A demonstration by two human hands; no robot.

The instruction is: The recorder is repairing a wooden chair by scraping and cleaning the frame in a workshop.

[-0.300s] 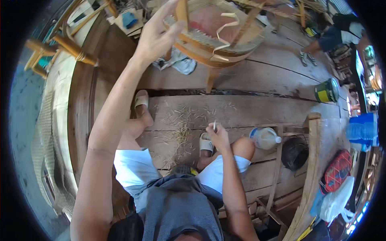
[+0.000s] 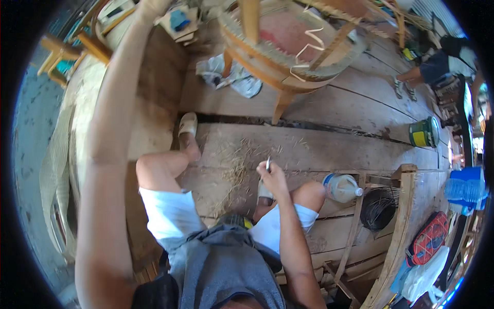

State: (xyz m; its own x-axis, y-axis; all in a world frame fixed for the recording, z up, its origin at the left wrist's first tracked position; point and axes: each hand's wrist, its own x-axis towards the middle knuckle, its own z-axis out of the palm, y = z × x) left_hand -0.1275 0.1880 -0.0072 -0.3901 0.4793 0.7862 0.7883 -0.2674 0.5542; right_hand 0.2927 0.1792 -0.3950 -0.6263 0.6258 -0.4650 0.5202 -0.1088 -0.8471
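Our right hand [image 2: 274, 178] has its grip closed on a thin pale strip [image 2: 268, 164] pointing up and away. Open plank floor [image 2: 329, 144] lies beyond it, with a plastic jug [image 2: 341, 187] just right. Our left hand [image 2: 149, 6] reaches the frame's top edge; its grip we cannot tell.

One round woven chair frame [image 2: 288, 46] stands at the top centre of the frame, with one crumpled grey cloth [image 2: 231, 77] just left of its leg. One green paint can [image 2: 424, 133] sits at the right, on the plank floor [image 2: 334, 108]. One pale plastic jug [image 2: 342, 188] lies right of centre, and one coil of dark wire [image 2: 380, 208] lies beside it. One blue water bottle [image 2: 465, 188] shows at the right edge, one red mesh bag [image 2: 428, 238] below it. Two sandals are counted: one on the left foot [image 2: 187, 124], one under the right foot [image 2: 264, 191]. Two hands show: the left hand [image 2: 152, 6] at the top edge, the right hand [image 2: 272, 177] at centre holding one thin tool [image 2: 268, 164]. One other person [image 2: 437, 64] sits at the upper right.
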